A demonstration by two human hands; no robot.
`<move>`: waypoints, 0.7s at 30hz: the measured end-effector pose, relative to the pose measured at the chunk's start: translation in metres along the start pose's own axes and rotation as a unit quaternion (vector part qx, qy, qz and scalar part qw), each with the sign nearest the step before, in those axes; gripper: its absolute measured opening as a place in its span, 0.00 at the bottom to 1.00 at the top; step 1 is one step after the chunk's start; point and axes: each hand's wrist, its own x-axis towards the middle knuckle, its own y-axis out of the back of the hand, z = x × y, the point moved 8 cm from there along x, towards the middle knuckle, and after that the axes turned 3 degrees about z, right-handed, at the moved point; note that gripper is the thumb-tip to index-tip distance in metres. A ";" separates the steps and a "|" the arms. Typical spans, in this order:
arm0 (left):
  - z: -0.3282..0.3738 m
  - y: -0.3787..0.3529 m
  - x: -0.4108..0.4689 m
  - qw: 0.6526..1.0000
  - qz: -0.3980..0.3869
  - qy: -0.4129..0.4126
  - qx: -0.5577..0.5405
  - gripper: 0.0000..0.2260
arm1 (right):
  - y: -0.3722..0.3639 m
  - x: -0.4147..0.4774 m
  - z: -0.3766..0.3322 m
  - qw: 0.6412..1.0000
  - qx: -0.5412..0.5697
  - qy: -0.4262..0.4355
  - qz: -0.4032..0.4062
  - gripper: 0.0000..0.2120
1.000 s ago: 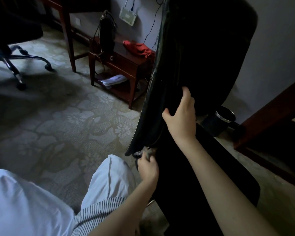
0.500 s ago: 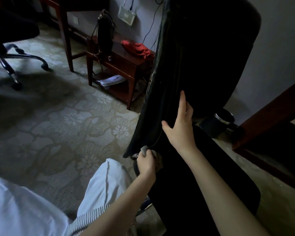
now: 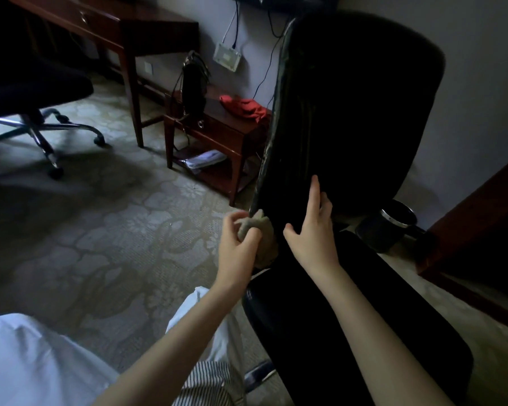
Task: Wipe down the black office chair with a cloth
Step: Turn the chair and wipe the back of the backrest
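The black office chair [image 3: 352, 112] fills the right half of the head view, its tall backrest upright and its seat running toward me. My right hand [image 3: 313, 230] lies flat against the lower backrest, fingers straight, thumb spread to the left. My left hand [image 3: 236, 243] grips a bunched grey cloth [image 3: 257, 227] just left of it. The cloth touches the backrest's lower left edge, and part of it hangs down behind my fingers.
A low wooden side table [image 3: 217, 133] with a red cloth [image 3: 244, 108] and a black bag [image 3: 192, 83] stands behind the chair. A second office chair [image 3: 35, 92] is at far left, a desk [image 3: 115, 27] behind it. A black bin [image 3: 390, 225] sits right of the backrest. Patterned carpet lies between.
My left hand with the cloth has risen along the backrest's lower left edge and moved slightly left. My right hand has stayed on the backrest, its fingers straighter now.
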 end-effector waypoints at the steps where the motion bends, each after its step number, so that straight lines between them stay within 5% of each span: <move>1: 0.005 0.004 0.005 1.000 0.000 0.002 -0.001 0.15 | 0.000 -0.002 0.001 1.000 0.008 -0.003 -0.012 0.44; 3: 0.009 0.001 0.022 0.997 -0.038 0.063 -0.011 0.18 | 0.000 -0.005 0.001 0.999 0.031 -0.009 -0.034 0.43; 7: 0.003 -0.015 0.034 0.978 -0.110 0.175 -0.019 0.08 | 0.000 -0.012 -0.001 0.995 0.069 -0.031 -0.063 0.42; 21: 0.011 0.006 0.010 0.980 -0.101 0.143 0.096 0.14 | 0.024 -0.027 -0.026 0.999 0.021 -0.032 -0.019 0.32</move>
